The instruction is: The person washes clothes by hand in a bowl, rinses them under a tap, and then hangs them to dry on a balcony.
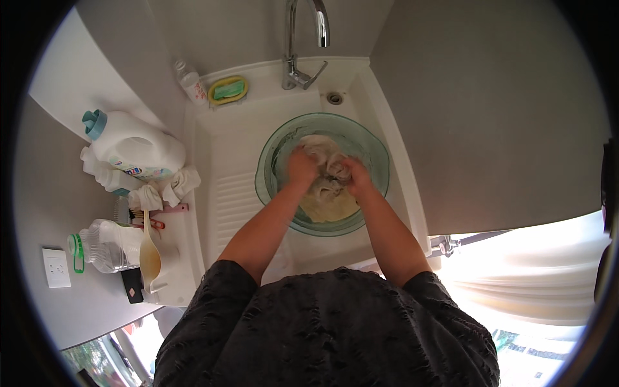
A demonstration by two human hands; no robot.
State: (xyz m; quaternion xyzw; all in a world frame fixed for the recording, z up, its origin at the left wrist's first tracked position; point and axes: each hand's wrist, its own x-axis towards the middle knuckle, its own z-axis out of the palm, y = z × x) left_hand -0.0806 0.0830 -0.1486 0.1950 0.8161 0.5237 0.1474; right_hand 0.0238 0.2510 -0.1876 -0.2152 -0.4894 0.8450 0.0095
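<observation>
A pale, wet cloth (329, 205) lies bunched in a translucent green plastic basin (263, 179), which appears to hold some water. On the cloth's left part my left hand (303, 167) is closed, its fingertips partly lost in the folds and slightly blurred. My right hand (358, 176) grips a bunched fold at the cloth's right side. Both hands are inside the basin, a short gap apart. The basin stands in a white laundry sink (232, 145), to the right of its ribbed washboard (237, 203).
Behind the basin rise a chrome faucet (290, 72) and its lever; a drain (334, 98) lies below. Green soap (229, 90) sits in a yellow dish beside a clear bottle (191, 84). Along the left ledge are a detergent jug (140, 145), a plastic bottle (113, 244) and a ladle (150, 261).
</observation>
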